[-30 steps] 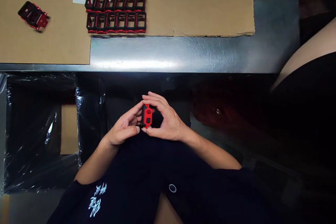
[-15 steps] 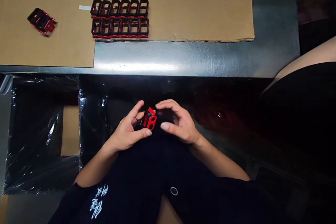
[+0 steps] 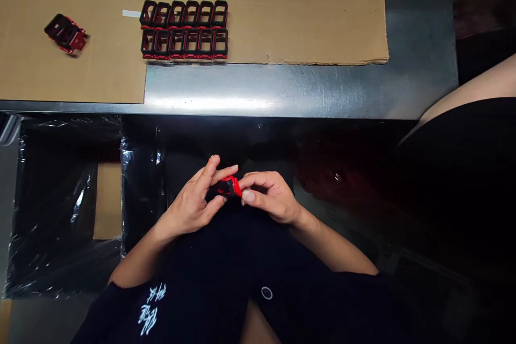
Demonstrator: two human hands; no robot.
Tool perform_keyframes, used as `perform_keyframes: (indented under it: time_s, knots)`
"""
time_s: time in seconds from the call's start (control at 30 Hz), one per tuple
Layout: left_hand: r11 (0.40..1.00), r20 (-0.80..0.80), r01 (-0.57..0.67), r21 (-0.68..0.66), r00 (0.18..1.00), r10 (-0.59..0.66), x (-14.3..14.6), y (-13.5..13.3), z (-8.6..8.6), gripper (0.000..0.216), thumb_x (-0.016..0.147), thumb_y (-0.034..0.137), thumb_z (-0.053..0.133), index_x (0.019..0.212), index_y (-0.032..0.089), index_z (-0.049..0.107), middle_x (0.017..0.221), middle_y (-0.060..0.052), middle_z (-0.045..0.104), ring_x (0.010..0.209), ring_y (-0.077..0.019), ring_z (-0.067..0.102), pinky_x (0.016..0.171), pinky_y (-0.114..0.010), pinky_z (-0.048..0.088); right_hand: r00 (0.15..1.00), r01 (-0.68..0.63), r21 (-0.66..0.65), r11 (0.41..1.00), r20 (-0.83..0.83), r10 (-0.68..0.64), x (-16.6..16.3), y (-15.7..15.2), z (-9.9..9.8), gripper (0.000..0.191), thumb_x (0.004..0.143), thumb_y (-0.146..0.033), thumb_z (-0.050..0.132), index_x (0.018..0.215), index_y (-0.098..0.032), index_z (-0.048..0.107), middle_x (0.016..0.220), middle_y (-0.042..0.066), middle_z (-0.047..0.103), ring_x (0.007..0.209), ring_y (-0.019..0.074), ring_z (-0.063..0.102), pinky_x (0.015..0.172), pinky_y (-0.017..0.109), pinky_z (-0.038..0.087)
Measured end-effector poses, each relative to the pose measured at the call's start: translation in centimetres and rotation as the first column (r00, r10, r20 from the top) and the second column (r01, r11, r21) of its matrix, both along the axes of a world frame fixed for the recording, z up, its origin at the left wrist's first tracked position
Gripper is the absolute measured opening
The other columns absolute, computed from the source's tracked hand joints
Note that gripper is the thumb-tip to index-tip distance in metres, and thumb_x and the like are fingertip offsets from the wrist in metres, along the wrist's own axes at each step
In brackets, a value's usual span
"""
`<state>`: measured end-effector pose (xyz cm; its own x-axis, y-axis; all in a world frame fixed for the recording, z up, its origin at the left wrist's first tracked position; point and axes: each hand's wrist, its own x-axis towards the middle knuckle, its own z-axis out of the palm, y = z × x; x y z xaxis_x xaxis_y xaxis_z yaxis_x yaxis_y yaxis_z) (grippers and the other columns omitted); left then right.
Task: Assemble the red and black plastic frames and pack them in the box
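Left hand [image 3: 189,203]: fingers pinched on red-and-black plastic frame [image 3: 228,187] | right hand [image 3: 271,197]: fingers closed on its right end | frame: between hands, nearer than steel table [image 3: 282,88] | far: twelve matching frames [image 3: 184,29] in two rows on cardboard sheet [image 3: 322,11]

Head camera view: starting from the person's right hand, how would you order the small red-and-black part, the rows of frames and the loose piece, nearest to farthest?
From the right hand:
1. Red-and-black part: touching it, pinched between it and the left hand.
2. Two rows of black-and-red frames: ahead and to the left, on the cardboard sheet.
3. Loose red-and-black piece: farther left on the cardboard.
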<state>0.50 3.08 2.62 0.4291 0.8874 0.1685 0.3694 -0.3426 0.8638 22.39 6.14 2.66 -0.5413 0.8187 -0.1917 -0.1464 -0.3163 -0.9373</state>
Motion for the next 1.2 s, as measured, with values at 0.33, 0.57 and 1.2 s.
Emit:
perform_keyframes:
  time_s: [0.33,0.57,1.2]
  knots:
    - [0.971,0.086,-0.147,-0.188,0.982,0.166,-0.7,0.3,-1.1,0.084,0.087,0.027,0.076,0.160,0.030,0.034,0.150,-0.016,0.058,0.126,-0.0277,0.066,0.092,-0.038,0.062,0.994,0.026,0.240,0.971,0.095,-0.050,-0.4,0.0,-0.9,0.014,0.085,-0.033,0.080,0.086,-0.019,0.080,0.072,0.002,0.071,0.060,0.0120,0.062,0.057,0.025,0.048]
    - [0.846,0.409,-0.049,-0.530,0.860,0.306,0.8,-0.7,-1.2,0.077,0.085,0.032,0.080,0.153,0.032,0.045,0.150,-0.016,0.057,0.119,-0.0262,0.069,0.097,-0.039,0.062,0.990,0.032,0.469,0.883,0.107,-0.093,-0.8,-0.2,-1.4,0.007,0.088,-0.024,0.078,0.093,-0.020,0.080,0.076,0.004,0.075,0.067,0.0146,0.069,0.064,0.027,0.055]
    - [0.964,-0.002,-0.245,0.103,0.969,0.247,1.5,0.0,-0.9,0.093,0.082,0.023,0.077,0.162,0.026,0.030,0.135,-0.014,0.060,0.122,-0.0252,0.063,0.101,-0.043,0.059,0.980,0.056,-0.142,0.988,0.198,-0.027,-1.0,0.1,1.4,0.015,0.072,-0.030,0.077,0.076,-0.016,0.074,0.061,-0.003,0.058,0.055,0.0097,0.048,0.054,0.025,0.039]
